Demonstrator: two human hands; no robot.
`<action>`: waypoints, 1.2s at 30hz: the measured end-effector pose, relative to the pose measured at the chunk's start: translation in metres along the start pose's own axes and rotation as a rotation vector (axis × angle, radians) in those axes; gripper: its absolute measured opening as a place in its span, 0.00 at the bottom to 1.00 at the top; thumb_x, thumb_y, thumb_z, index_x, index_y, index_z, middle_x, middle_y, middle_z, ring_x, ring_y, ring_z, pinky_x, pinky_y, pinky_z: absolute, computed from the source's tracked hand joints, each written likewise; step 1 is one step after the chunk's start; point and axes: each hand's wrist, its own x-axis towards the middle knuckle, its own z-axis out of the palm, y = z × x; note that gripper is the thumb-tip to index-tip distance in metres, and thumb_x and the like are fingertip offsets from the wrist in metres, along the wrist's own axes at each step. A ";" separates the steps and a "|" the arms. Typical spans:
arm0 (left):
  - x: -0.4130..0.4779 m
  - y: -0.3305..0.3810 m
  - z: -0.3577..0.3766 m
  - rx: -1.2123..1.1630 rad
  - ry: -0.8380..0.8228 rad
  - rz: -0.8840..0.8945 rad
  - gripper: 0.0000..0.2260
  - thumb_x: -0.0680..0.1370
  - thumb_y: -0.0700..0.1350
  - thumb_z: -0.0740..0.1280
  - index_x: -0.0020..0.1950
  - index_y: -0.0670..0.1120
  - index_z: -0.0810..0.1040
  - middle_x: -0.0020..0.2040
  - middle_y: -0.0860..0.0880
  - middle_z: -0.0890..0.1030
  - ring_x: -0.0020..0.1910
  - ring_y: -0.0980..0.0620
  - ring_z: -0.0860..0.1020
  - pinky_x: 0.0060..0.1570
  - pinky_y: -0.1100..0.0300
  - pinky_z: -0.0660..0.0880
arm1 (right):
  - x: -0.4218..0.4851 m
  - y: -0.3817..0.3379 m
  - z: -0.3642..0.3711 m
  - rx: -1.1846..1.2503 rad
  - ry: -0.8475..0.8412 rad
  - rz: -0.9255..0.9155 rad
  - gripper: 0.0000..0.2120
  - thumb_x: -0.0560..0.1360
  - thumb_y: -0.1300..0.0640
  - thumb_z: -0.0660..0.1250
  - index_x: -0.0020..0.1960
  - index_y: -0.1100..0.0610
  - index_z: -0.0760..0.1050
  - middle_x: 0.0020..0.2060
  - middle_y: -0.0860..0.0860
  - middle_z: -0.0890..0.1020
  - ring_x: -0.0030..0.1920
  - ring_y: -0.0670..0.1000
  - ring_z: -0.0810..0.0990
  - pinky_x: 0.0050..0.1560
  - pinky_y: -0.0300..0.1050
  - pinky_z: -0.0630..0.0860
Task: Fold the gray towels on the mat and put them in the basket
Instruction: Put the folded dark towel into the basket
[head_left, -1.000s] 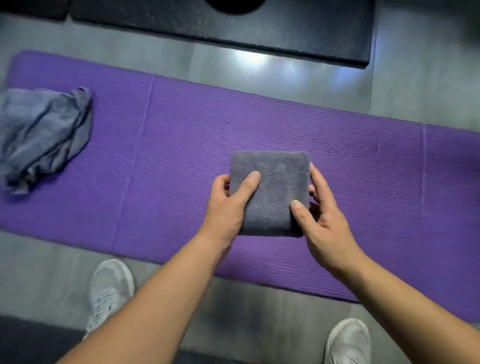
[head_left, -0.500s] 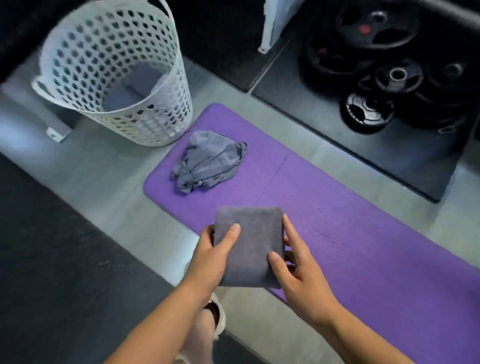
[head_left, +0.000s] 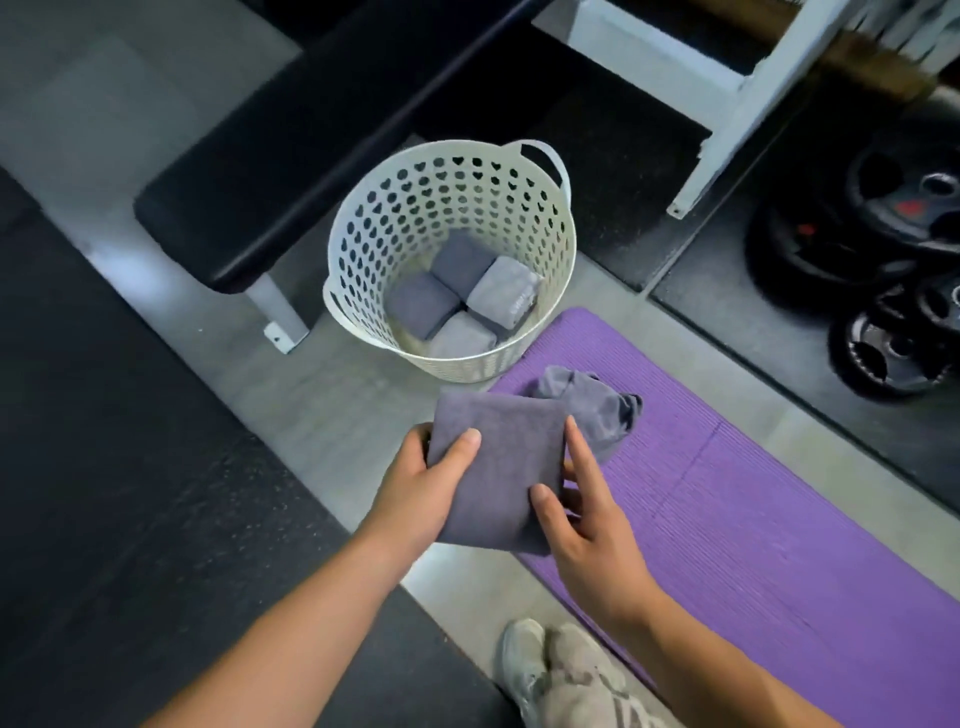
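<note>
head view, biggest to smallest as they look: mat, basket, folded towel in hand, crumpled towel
1. mat
2. basket
3. folded towel, though it is nearest the camera
4. crumpled towel, partly hidden behind the folded one, so 3 versus 4 is unsure

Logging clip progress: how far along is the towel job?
Done: at least four folded gray towels sit in the white perforated basket. In hand: left hand and right hand hold another folded gray towel. Left: one crumpled gray towel on the purple foam mat.

Single head view, steeply downward, close above hands (head_left: 498, 499)
</note>
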 end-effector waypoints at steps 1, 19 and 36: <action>0.011 0.010 -0.009 0.012 -0.009 0.004 0.18 0.73 0.60 0.73 0.58 0.51 0.79 0.53 0.53 0.86 0.52 0.55 0.84 0.57 0.51 0.80 | 0.012 -0.007 0.007 -0.003 0.004 -0.005 0.33 0.79 0.46 0.65 0.75 0.25 0.52 0.64 0.46 0.75 0.59 0.46 0.79 0.59 0.47 0.80; 0.331 0.086 -0.068 0.295 -0.257 -0.004 0.22 0.72 0.64 0.68 0.59 0.51 0.80 0.54 0.53 0.85 0.55 0.53 0.83 0.60 0.49 0.79 | 0.287 -0.015 0.100 -0.185 0.067 0.172 0.41 0.81 0.48 0.66 0.78 0.30 0.38 0.56 0.43 0.81 0.47 0.42 0.83 0.58 0.45 0.79; 0.545 -0.033 -0.017 0.688 -0.508 -0.142 0.41 0.67 0.74 0.63 0.71 0.48 0.75 0.66 0.48 0.80 0.64 0.47 0.78 0.67 0.47 0.74 | 0.434 0.107 0.116 -0.211 0.004 0.601 0.64 0.71 0.58 0.77 0.78 0.50 0.23 0.67 0.55 0.76 0.52 0.50 0.76 0.42 0.37 0.73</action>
